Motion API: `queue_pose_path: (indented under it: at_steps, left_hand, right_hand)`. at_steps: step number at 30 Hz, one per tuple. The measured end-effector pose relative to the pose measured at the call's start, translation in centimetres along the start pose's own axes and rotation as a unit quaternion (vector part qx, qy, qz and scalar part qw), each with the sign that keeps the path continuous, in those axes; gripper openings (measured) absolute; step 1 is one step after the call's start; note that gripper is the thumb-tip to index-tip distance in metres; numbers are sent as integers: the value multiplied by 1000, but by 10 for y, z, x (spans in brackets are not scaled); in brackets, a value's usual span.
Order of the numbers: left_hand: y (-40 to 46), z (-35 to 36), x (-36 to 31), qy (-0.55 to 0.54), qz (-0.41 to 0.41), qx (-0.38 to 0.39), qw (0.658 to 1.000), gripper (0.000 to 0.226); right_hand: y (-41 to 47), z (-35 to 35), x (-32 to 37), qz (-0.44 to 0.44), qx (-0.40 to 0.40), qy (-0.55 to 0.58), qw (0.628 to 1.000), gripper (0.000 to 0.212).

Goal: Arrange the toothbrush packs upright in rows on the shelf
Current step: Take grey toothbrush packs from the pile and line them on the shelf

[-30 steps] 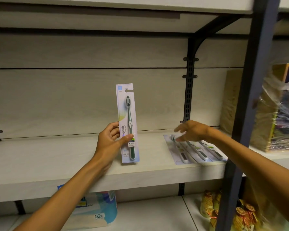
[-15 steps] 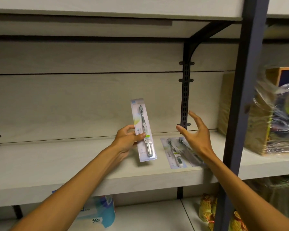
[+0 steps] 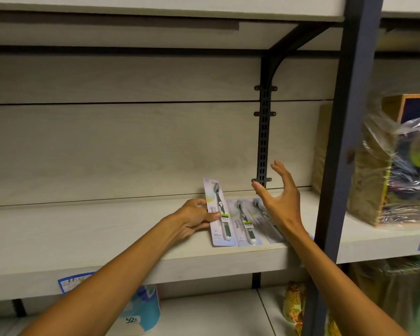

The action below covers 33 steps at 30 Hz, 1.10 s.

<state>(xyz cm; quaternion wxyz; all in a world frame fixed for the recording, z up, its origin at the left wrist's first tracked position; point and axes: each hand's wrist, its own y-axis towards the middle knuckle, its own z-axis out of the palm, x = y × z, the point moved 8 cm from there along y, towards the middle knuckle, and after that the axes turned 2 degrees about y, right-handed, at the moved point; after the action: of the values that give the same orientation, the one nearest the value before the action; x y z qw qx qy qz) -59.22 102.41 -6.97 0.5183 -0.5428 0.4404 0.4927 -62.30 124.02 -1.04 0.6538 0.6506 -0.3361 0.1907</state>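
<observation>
My left hand (image 3: pixel 194 219) grips the left edge of a toothbrush pack (image 3: pixel 219 212), a pale card with a dark green brush, held low over the pale wooden shelf (image 3: pixel 83 236) with its bottom near the front edge. Right beside it a second pack (image 3: pixel 245 224) lies flat on the shelf. A third pack (image 3: pixel 262 218) lies further right, partly hidden behind my right hand (image 3: pixel 278 202). That hand hovers above the flat packs with fingers spread and nothing in it.
A dark metal upright (image 3: pixel 342 132) stands just right of my right arm. A black slotted bracket (image 3: pixel 264 134) runs up the back panel. A plastic-wrapped box (image 3: pixel 398 163) sits on the neighbouring shelf. Tissue packs (image 3: pixel 141 311) and bagged goods (image 3: pixel 294 304) lie on the shelf below.
My left hand has brought the held pack down and rightward, from upright in the air to low beside the flat packs. My right hand lifted off the flat packs and opened.
</observation>
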Motion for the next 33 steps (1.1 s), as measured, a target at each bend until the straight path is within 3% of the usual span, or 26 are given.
queue_pose_path:
  at_steps: [3,5,10,13,15,19,27,33]
  left_hand:
    - [0,4,3,74,3,10,997,17]
    - [3,5,5,120,11,16,993,14]
    - [12,9,5,198,21,27,980,36]
    - [14,12,4,239,23,28,970,37]
    - [17,12,5,270,16,26,962,53]
    - [16,11,3,381,21,19,924,70]
    - [15,19,0,483,60,53,872,60]
    - [14,21,0,479,71,57,873,56]
  right_hand:
    - [0,3,-1,0,9,-2,1000,76]
    - [0,4,-2,-3,14,-3,1000,75]
    - [-1,7,-1,-18,31,-7,999,73]
    - [-1,8,0,-23,34,-9,999,72]
    - [-1,8,-1,-27,35,-8,999,69]
    - [-1,8,-2,-27,35,-6,999,70]
    - [-2,7,0,-20,36,2,999,71]
    - [-4,6,2,-18,37,2,999,73]
